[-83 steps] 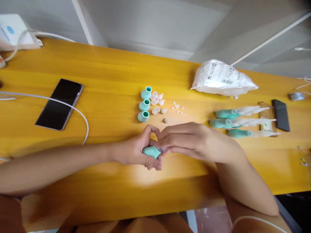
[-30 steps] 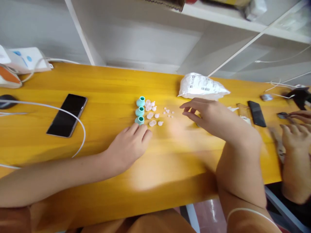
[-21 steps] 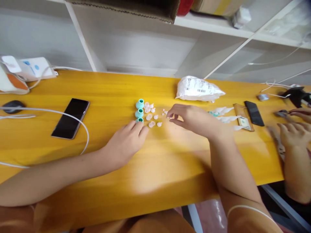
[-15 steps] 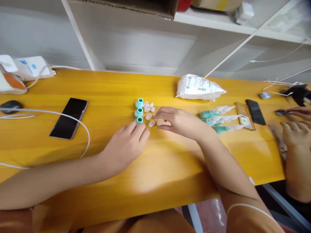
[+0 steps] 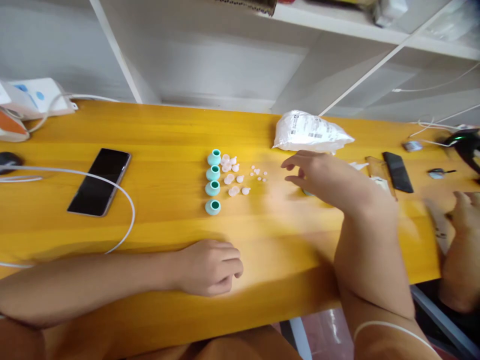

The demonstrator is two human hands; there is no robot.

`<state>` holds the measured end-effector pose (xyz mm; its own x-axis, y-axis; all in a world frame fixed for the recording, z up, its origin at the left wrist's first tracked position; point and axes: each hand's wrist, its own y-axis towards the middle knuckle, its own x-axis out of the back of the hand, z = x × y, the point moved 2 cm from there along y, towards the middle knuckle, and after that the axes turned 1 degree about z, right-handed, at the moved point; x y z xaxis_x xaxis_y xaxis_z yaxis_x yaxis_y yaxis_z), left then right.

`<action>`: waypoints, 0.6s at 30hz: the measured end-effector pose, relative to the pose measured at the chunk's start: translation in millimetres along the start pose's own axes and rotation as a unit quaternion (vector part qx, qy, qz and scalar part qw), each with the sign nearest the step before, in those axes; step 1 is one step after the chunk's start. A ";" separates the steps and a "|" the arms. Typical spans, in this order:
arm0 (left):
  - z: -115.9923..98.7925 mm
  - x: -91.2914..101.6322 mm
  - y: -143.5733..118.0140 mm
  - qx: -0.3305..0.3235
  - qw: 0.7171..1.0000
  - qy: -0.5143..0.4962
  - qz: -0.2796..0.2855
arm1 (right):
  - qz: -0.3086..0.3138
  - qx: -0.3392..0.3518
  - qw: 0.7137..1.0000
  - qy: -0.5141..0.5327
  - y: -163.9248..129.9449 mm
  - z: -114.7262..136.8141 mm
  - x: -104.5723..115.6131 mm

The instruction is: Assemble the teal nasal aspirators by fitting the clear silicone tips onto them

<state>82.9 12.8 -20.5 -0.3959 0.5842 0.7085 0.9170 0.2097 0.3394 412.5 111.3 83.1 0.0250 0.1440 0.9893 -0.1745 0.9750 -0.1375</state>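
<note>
Four teal, vase-shaped hollow pieces would be one count too many to give, so several teal bulb-shaped pieces (image 5: 213,188) stand in a column, openings upward. Beside them lie pale pink translucent cups (image 5: 229,179), small pink knobbed pieces (image 5: 240,179) and tiny pink discs (image 5: 257,171). My left hand (image 5: 213,267) rests on the table below the column, fingers curled in, with nothing visible in it. Over the table to the right, my right hand (image 5: 318,175) has thumb and fingers apart, holding nothing. It mostly hides the teal-and-white tapered pieces behind it.
A white plastic parcel (image 5: 309,131) lies at the back. One dark phone (image 5: 100,182) is at left with a white cable (image 5: 129,200) curving past it; another phone (image 5: 398,172) lies at right. Another person's hand (image 5: 465,215) is at the right edge.
My left hand has left the teal column and come down toward me, uncovering the nearest teal piece. My right hand has moved right, away from the pink pieces, uncovering the tiny discs.
</note>
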 end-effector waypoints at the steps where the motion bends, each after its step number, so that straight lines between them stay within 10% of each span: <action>1: 3.1 2.5 0.9 0.019 0.999 -0.040 -0.010 | 0.005 -0.034 0.999 -0.008 -3.9 -9.1 6.3; 11: 7.9 8.0 1.9 0.094 0.982 -0.161 -0.021 | 0.089 -0.248 0.962 -0.067 -32.9 -77.6 49.1; 18: 8.3 10.7 3.4 0.104 0.975 -0.192 -0.044 | 0.108 -0.208 0.969 -0.074 -32.7 -65.2 51.7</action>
<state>82.2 26.3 -16.9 -0.4622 0.7991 0.3843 0.8864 0.4033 0.2274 483.7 97.9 135.5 -0.1154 0.3567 0.9271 0.2539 0.9129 -0.3197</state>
